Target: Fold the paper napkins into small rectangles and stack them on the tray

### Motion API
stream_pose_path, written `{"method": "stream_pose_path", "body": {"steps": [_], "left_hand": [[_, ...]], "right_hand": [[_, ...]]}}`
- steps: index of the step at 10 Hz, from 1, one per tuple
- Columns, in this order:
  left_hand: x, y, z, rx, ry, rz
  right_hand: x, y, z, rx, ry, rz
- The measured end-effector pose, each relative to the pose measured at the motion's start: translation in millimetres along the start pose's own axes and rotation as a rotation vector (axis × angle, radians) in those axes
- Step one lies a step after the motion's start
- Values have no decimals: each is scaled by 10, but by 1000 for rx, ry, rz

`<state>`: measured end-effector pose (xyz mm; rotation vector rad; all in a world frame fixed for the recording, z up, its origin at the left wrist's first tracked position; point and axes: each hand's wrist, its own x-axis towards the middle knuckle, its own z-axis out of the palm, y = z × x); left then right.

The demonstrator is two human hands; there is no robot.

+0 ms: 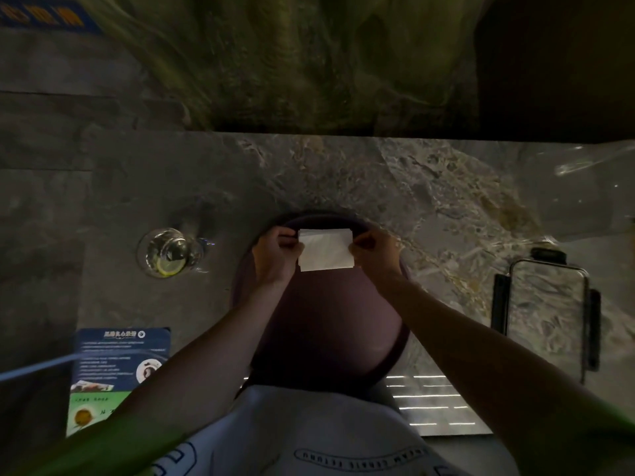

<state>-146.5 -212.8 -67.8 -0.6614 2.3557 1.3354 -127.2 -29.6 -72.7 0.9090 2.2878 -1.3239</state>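
Grip: left hand (275, 256), right hand (375, 253) pinch napkin (325, 249) ends (folded) over tray (326, 324).

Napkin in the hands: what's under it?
The purple tray, near its far rim. Left hand and right hand pinch the napkin. Anything stacked directly beneath is covered.

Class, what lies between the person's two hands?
A folded white napkin, pinched at its side edges by the left hand and the right hand, over the far end of the round tray. The head view shows it.
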Motion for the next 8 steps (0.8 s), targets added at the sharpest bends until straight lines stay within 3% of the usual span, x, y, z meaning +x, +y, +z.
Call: {"method": "stream_pose_path", "body": {"steps": [3, 5, 8], "left_hand": [[-11, -34, 45, -70, 57, 13], [-89, -43, 18, -37, 8, 144], [-326, -62, -213, 456, 18, 527]], "right_hand": [[24, 86, 49, 0, 9, -16], [-42, 19, -33, -79, -8, -80], [-381, -124, -306, -434, -56, -429]]}}
